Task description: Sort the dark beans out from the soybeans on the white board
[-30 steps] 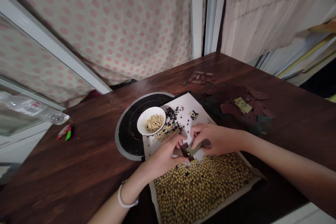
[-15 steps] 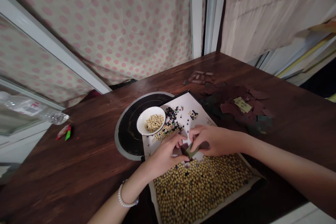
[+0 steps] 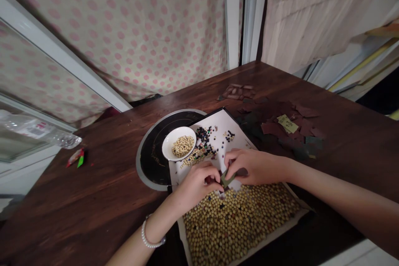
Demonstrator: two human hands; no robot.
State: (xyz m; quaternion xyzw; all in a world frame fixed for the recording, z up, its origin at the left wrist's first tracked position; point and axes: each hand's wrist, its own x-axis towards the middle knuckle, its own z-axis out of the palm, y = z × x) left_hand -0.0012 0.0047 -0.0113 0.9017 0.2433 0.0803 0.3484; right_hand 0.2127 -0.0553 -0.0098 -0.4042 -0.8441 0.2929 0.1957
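R hand (image 3: 254, 165) pinches a small olive-green piece (image 3: 229, 179) btwn thumb and fingers, low over the mid-section of a lined tray (image 3: 183, 241). L hand (image 3: 199, 185), w/ a pearl-type bracelet (image 3: 146, 235) at the wrist, has thumb and index curled at the opp. edge of same; cannot tell whether it grips, as contact is partly hidden. Pale beads (image 3: 240, 224) fill the near end of the tray; loose dark beads (image 3: 204, 135) lie at the far end, beside a white bowl (image 3: 168, 149) part-filled w/ pale beads. Maroon scraps (image 3: 307, 112), incl. a yellow label (image 3: 288, 124), lie on the table (image 3: 109, 174), R of tray.
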